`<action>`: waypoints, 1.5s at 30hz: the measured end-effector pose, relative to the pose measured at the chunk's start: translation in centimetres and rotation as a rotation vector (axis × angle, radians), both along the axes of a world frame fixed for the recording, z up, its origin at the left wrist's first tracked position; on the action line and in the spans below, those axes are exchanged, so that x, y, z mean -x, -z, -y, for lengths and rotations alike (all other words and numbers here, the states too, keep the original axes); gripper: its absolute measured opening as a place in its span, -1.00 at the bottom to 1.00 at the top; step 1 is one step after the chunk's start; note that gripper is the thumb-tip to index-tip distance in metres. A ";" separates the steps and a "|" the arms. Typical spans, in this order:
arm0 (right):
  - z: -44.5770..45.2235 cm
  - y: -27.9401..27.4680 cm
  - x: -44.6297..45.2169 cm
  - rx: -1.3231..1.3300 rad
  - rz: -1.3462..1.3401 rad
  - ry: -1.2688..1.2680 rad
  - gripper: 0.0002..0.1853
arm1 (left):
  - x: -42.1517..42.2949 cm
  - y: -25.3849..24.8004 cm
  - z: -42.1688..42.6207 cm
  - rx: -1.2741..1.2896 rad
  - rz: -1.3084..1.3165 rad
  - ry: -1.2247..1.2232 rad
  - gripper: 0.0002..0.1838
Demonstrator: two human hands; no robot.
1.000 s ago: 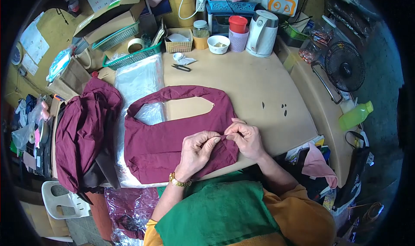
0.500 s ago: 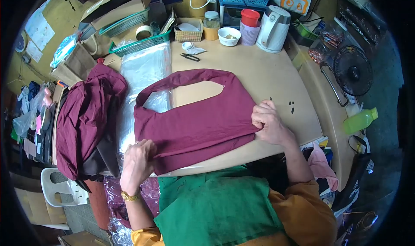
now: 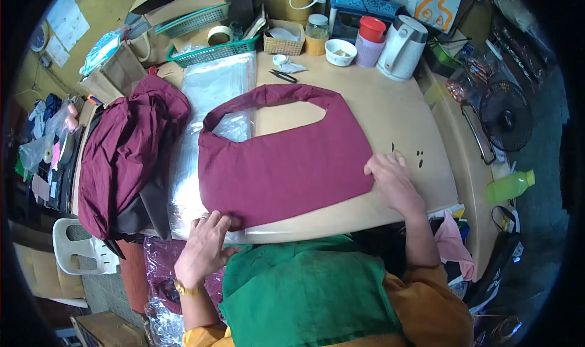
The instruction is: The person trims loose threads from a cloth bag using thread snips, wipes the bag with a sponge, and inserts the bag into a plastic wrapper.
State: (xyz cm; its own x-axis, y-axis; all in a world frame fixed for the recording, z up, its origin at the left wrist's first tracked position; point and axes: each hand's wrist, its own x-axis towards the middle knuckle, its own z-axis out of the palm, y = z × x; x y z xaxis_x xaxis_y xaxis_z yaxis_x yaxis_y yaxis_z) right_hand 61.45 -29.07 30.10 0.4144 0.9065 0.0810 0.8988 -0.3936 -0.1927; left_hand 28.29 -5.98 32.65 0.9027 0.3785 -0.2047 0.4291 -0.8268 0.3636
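Observation:
A maroon cloth shoulder bag (image 3: 286, 170) lies flat on the table, its strap looped away from me. At the bag's lower left corner, my left hand (image 3: 204, 246) rests its fingertips on the cloth, the thumb held apart. My right hand (image 3: 395, 181) has its fingers bent and pinched at the bag's lower right edge. Under the bag's left side are clear plastic sleeves (image 3: 219, 79). To the left, a heap of maroon cloth (image 3: 125, 152) with a dark lining hangs over the table edge.
Small black thread snips (image 3: 283, 76) lie beyond the strap. Along the back stand a green basket (image 3: 213, 52), a glass jar (image 3: 317, 33), a white bowl (image 3: 340, 53), a lilac cup (image 3: 369, 51) and a white kettle (image 3: 402, 47). A black fan (image 3: 506, 115) is at right.
The fold along the bag's lower edge has been smoothed flat. My left hand has loosened from a closed grip to spread fingers. My right hand stays at the right edge.

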 end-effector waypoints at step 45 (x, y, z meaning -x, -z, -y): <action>-17.1 7.4 -2.9 -0.814 -0.071 -0.085 -0.78 | -13.3 9.5 1.9 -0.333 0.247 -0.151 -0.22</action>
State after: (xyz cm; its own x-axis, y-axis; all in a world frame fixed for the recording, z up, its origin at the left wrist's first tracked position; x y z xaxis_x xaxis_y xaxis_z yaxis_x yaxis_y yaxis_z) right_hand 64.31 -12.01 22.75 0.3757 0.6035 0.7032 0.8942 -0.0370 -0.4461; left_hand 41.61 -7.88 23.19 0.8386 0.5188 0.1660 0.4879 -0.8509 0.1946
